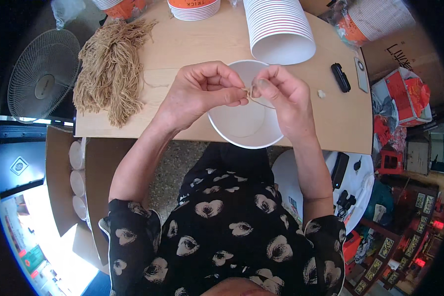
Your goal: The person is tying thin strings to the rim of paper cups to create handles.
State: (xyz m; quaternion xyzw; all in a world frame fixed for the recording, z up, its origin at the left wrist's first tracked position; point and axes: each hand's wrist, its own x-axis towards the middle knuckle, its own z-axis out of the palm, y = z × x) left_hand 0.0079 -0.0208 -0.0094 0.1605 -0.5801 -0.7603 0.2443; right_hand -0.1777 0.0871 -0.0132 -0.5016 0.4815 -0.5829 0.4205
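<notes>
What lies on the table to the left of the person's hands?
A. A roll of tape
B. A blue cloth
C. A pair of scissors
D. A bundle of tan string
D: a loose heap of tan string rests on the wooden table, left of the left hand.

Cup (241, 129) on table (340, 123) — string bundle (111, 69) left, stack (279, 29) behind.

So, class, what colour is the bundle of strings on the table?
Tan, a light brown; the bundle of strings shows best in the head view.
</notes>
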